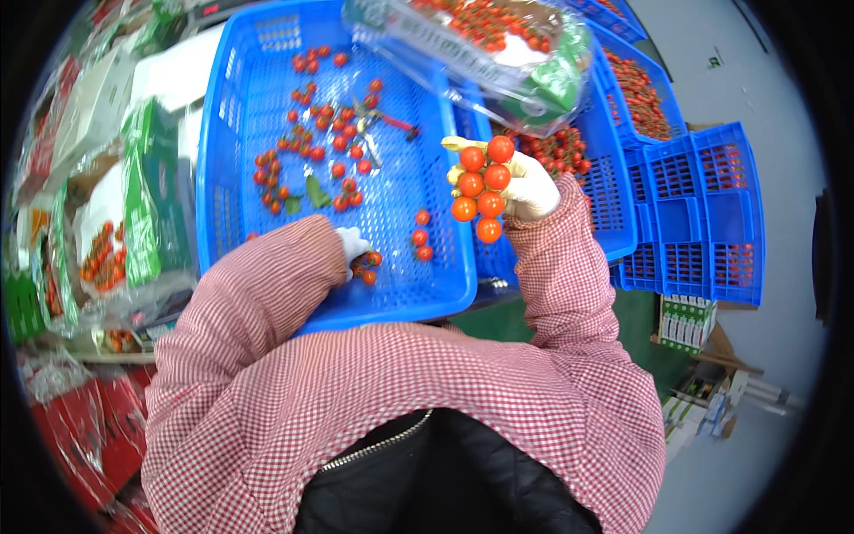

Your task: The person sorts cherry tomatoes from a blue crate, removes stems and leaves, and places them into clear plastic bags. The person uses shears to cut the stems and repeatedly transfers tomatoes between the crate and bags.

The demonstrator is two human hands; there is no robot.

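Note:
My right hand [532, 187], in a pale glove, holds up a truss of cherry tomatoes [482, 185] over the right rim of a blue plastic crate [472, 267]. My left hand [352, 245], also gloved, reaches low into that crate; a small cluster of cherry tomatoes [367, 267] is at its fingers, partly hidden by the hand. Small tomato clusters [268, 177] and loose tomatoes are spread over the crate floor, with a green leaf [317, 192]. Red-handled snips [397, 123] lie among them, blades towards the tomatoes.
Beyond my right hand, an open carton of tomatoes in clear film [534, 87] rests across crates. Another blue crate [610, 200] holds tomatoes. More blue crates [707, 213] stand at the right. At the left are green cartons [153, 193] in film and red packaging [87, 427].

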